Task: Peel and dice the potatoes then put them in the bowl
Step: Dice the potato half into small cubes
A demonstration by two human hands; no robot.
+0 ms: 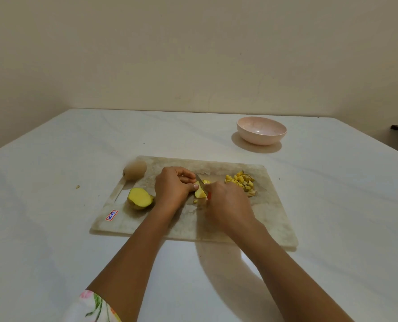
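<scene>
2 hands working on the cutting board [240,228]: left hand [173,184] pinching the potato piece [200,193], right hand [226,205] gripping the knife [200,182], slicing. Dicing underway. The diced pile [241,182] lying right; half potato [140,198] and whole potato [134,170] waiting left; bowl [261,130] beyond. Next likely needing crosscuts.

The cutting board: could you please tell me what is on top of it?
A whole potato, a cut half, a piece under the knife, and a diced pile. The left hand and right hand hide part of that piece and the board beneath them.
</scene>
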